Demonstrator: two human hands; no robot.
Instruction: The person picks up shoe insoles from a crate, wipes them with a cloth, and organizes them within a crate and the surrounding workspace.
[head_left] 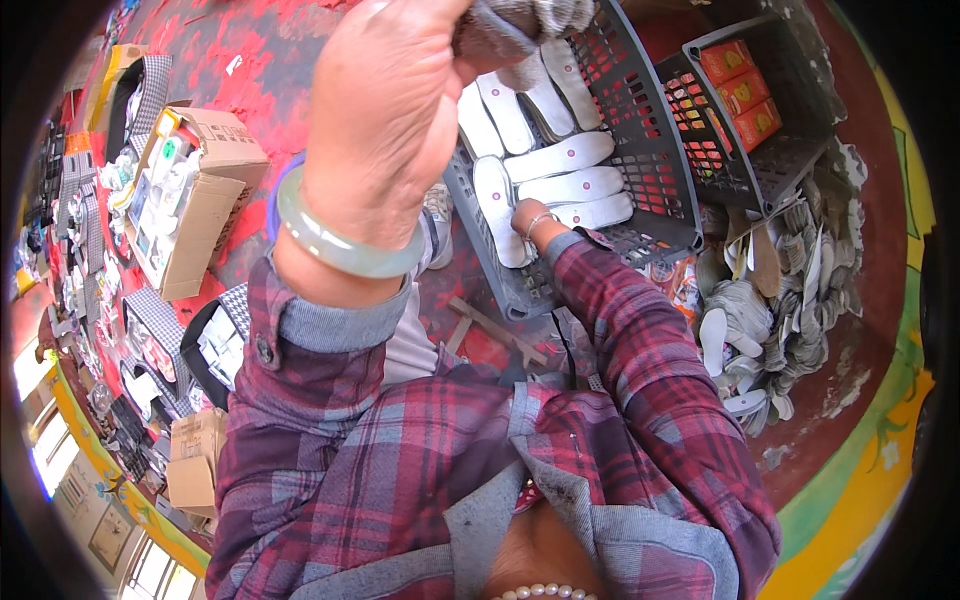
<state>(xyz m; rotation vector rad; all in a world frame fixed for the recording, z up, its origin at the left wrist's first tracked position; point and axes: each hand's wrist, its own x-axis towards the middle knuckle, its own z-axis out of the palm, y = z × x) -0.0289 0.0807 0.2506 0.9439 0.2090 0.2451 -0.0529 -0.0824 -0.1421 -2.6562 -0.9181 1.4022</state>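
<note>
My left hand [375, 130], with a pale green bangle at its wrist, is raised high in front of me. Its fingers are mostly hidden or cut off by the upper edge. It seems closed on a grey, soft, cloth-like thing [500, 35] whose kind I cannot make out. Lower down, my right hand [530, 215] reaches into a black plastic crate [650, 130]. Its fingers are drawn together on a white shoe insole [495, 205] by the crate's near left side. More white insoles [562, 157] with small round marks lie in rows across the crate.
Right of the crate stands a second black crate [775, 165] holding orange boxes [740, 95]. Beside it lies a heap of loose grey insoles [770, 300]. On the left, an open cardboard box [215, 165] of assorted items sits on the red-stained floor [240, 50]. A wooden piece [500, 330] lies below the crate.
</note>
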